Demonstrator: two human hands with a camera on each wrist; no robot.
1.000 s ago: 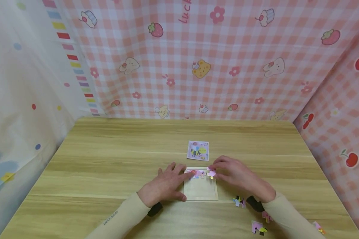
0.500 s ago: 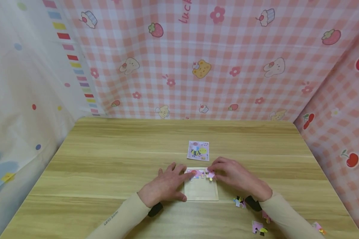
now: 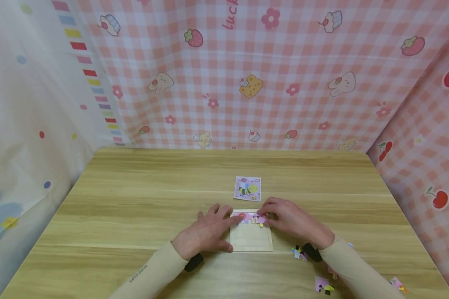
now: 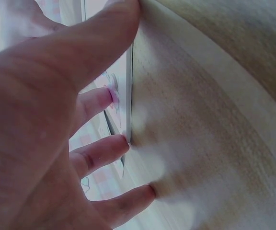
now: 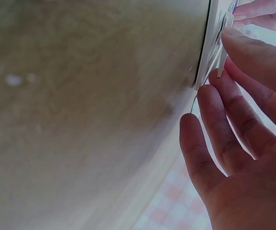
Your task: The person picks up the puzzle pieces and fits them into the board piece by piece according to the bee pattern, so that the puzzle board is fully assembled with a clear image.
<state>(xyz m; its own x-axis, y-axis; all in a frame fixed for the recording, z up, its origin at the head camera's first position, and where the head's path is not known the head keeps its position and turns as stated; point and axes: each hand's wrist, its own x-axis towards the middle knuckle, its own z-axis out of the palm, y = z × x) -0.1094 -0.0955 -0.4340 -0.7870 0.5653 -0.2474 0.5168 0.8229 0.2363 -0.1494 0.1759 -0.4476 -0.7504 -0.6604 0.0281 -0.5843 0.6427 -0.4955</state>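
Note:
A square wooden puzzle tray (image 3: 251, 241) lies in the middle of the table, with joined pink puzzle pieces (image 3: 248, 216) along its far edge. My left hand (image 3: 207, 232) is spread over the tray's left side, its index fingertip on those pieces. In the left wrist view, the other fingers (image 4: 128, 203) are fairly straight, and the thumb is near the tray edge. At the tray's far right corner my right hand (image 3: 295, 218) pinches a pink puzzle piece (image 3: 261, 220) between thumb and fingers. The right wrist view shows this puzzle piece (image 5: 222, 57) edge-on, tilted; its underside is hidden.
A picture card (image 3: 247, 189) with a bee lies behind the tray. Several loose pieces lie at the right, including a blue and black piece (image 3: 298, 252), a pink and yellow piece (image 3: 323, 285) and a pink piece (image 3: 398, 284). The right sleeve partly covers others.
My right hand has shifted slightly left with the puzzle piece, which now sits closer against the joined pieces. The left hand stays where it was.

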